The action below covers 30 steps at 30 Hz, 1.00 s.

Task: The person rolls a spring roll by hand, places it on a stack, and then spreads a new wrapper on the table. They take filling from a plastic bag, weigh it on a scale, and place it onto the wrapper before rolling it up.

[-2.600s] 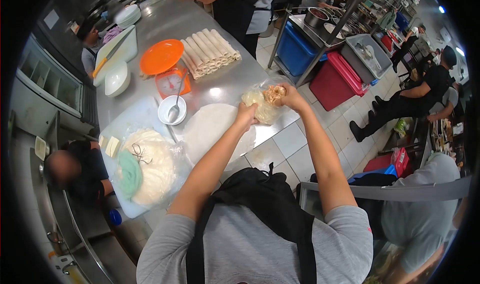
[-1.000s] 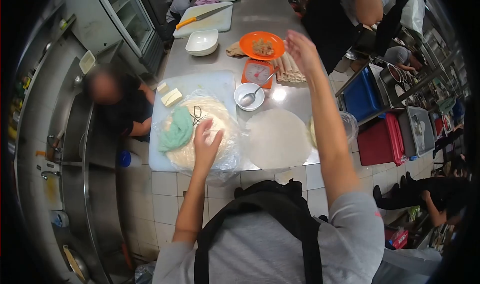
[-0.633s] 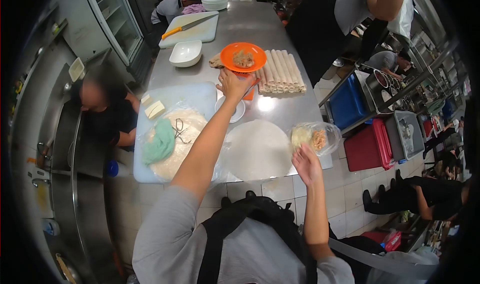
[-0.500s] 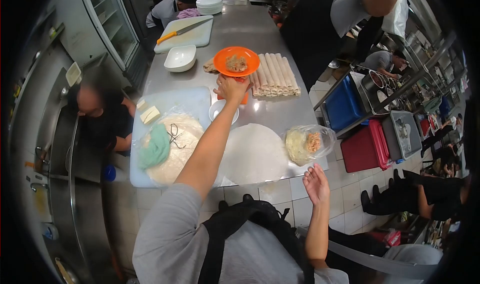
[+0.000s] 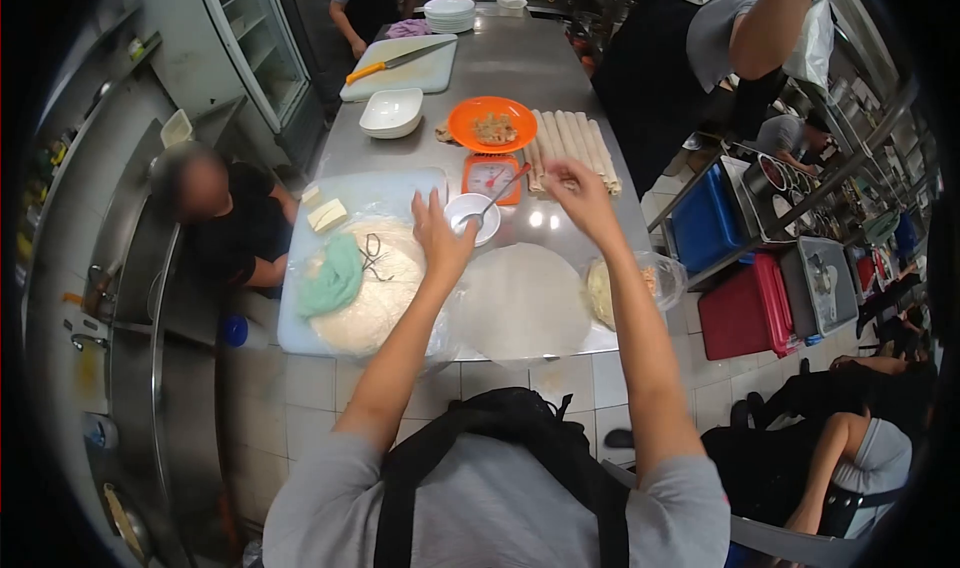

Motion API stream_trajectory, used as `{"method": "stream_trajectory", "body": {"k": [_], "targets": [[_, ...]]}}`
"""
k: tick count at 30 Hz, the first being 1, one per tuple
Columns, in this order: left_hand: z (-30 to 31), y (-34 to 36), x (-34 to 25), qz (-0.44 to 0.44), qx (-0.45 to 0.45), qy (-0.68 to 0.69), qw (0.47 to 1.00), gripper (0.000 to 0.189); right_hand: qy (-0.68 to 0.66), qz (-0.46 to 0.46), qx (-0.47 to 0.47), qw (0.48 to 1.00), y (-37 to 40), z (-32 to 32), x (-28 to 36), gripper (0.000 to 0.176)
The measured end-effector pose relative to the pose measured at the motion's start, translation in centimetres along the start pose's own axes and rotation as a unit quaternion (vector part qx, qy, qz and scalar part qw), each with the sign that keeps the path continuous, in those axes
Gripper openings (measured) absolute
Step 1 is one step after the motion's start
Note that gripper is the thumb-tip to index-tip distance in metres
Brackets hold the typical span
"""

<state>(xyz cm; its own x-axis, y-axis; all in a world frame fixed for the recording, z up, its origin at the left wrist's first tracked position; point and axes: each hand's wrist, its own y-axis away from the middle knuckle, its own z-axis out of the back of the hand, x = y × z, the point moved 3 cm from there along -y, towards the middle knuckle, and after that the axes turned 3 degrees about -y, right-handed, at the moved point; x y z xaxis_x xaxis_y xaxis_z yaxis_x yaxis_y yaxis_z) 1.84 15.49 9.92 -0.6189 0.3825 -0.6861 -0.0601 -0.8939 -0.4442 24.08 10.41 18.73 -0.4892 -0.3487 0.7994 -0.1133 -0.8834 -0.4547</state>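
Note:
My left hand [image 5: 440, 240] is at the left side of a small white bowl [image 5: 485, 236], fingers spread and thumb by the rim. A spoon with a red handle [image 5: 515, 179] leans in that bowl. To its right, my right hand [image 5: 583, 203] hovers with curled fingers near several pale rolls [image 5: 580, 143]; whether anything is in them is hidden. Behind the bowl is an orange dial scale [image 5: 508, 190], with an orange plate [image 5: 460, 123] of filling [image 5: 493, 128] at its top. A round, thin pale sheet [image 5: 525, 303] lies on the steel table before me.
On a pale board [image 5: 300, 258], a stack of sheets [image 5: 335, 328] lies under plastic with a green cloth [image 5: 333, 278], beside white blocks [image 5: 326, 216]. A bag of filling [image 5: 603, 293] sits right. Further back are a knife [image 5: 400, 61] and white dish [image 5: 392, 115]. People stand around the table.
My left hand has come back from the orange plate to the small bowl, uncovering the scale's dial. My right hand has moved forward from the table's front edge to near the rolls.

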Motion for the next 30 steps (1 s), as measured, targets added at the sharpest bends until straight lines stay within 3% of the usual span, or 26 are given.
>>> {"method": "stream_trajectory", "body": {"k": [2, 6, 8, 11, 15, 17, 20, 25, 30], "targets": [[4.9, 4.3, 2.0, -0.042, 0.025, 0.085, 0.995, 0.067, 0.053, 0.077, 0.011, 0.996, -5.2, -1.4, -1.3, 0.047], [15.7, 12.6, 6.7, 0.129, 0.064, 0.117, 0.983, 0.044, 0.173, 0.139, 0.069, 0.973, -12.8, -3.5, -5.0, 0.055], [19.8, 17.1, 10.6, 0.208, 0.033, 0.159, 0.964, 0.045, 0.109, -0.021, 0.206, 0.972, -14.5, -4.9, -5.8, 0.061], [24.9, 22.3, 12.3, 0.313, -0.058, 0.100, 0.943, 0.041, 0.194, -0.028, 0.219, 0.956, -15.4, -5.5, -6.8, 0.058], [26.7, 26.4, 14.6, 0.370, -0.126, 0.106, 0.914, 0.038, 0.177, -0.030, 0.213, 0.960, -16.0, -4.9, -7.1, 0.045], [26.7, 27.1, 14.3, 0.398, -0.128, 0.151, 0.896, 0.033, 0.099, -0.044, 0.190, 0.976, -16.8, -4.4, -8.7, 0.031], [26.0, 26.7, 13.2, 0.384, -0.091, 0.159, 0.905, 0.032, 0.096, -0.002, 0.200, 0.975, -16.8, -3.9, -9.1, 0.025], [25.5, 26.3, 11.9, 0.397, -0.087, 0.184, 0.895, 0.033, -0.085, -0.127, 0.146, 0.977, -16.5, -3.3, -8.7, 0.015], [26.0, 25.8, 11.3, 0.408, -0.069, 0.183, 0.892, 0.034, -0.273, -0.176, 0.052, 0.944, -17.2, -3.1, -9.7, 0.021]]}}
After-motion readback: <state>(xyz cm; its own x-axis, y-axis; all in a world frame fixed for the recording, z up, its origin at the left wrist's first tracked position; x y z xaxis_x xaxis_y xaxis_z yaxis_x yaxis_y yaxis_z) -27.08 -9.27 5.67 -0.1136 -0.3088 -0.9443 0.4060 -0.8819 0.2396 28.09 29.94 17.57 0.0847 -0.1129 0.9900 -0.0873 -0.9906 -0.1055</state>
